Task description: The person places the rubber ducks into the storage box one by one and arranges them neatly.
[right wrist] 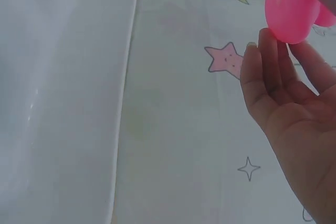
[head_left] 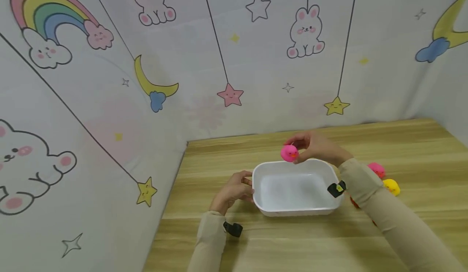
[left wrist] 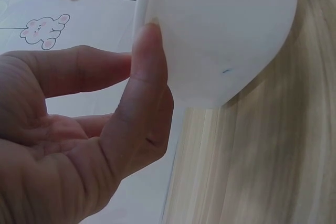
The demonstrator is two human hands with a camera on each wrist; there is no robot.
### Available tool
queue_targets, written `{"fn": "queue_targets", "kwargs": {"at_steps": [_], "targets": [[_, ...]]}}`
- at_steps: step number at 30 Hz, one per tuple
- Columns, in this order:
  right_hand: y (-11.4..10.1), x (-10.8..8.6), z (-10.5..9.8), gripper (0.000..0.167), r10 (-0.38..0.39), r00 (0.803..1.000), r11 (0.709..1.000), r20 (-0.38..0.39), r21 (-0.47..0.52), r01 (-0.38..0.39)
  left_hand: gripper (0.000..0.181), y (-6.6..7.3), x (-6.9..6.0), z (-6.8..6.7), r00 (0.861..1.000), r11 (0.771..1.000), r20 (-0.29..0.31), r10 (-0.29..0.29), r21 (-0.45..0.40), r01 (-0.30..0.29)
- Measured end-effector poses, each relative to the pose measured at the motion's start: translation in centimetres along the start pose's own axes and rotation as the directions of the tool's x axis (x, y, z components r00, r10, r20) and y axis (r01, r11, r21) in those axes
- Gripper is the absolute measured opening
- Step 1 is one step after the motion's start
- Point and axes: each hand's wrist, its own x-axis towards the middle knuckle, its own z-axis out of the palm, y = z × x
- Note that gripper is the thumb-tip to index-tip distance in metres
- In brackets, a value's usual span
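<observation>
A pink rubber duck [head_left: 289,153] is pinched between the thumb and fingers of my right hand [head_left: 317,148], held up over the far rim of a white plastic basin [head_left: 297,212]. In the right wrist view the duck [right wrist: 292,9] shows at the upper right, with my fingertips against its underside. My left hand [head_left: 235,189] is at the basin's left end, its loosely bent fingers touching the outside near the rim. The left wrist view shows the thumb [left wrist: 144,72] against the basin's outer wall [left wrist: 226,30]; the other fingertips are partly hidden.
Right of the basin, partly behind my right sleeve, lie another pink duck [head_left: 376,169], a yellow duck [head_left: 392,186] and a mostly hidden reddish thing [head_left: 354,202]. The wooden table [head_left: 292,243] meets a cartoon-printed cloth [head_left: 263,113] at the back and left.
</observation>
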Motion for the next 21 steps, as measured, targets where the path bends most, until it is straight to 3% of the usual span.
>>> {"fn": "queue_targets", "kwargs": {"at_steps": [9, 15, 21], "targets": [[0.5, 3.7, 3.0, 0.044, -0.042, 0.995, 0.984, 0.092, -0.17, 0.057, 0.062, 0.2, -0.2, 0.0, 1.0, 1.0, -0.007, 0.0, -0.016, 0.0], [1.2, 4.4, 4.9, 0.033, -0.05, 0.986, 0.934, 0.159, -0.343, 0.102, 0.062, 0.0, -0.2, 0.4, 1.0, 0.999, -0.007, 0.0, -0.035, 0.0], [1.7, 5.1, 6.4, 0.029, -0.045, 0.975, 0.896, 0.216, -0.424, 0.135, 0.062, 0.2, -0.1, 0.0, 1.0, 0.999, 0.0, 0.002, -0.038, -0.002]]}}
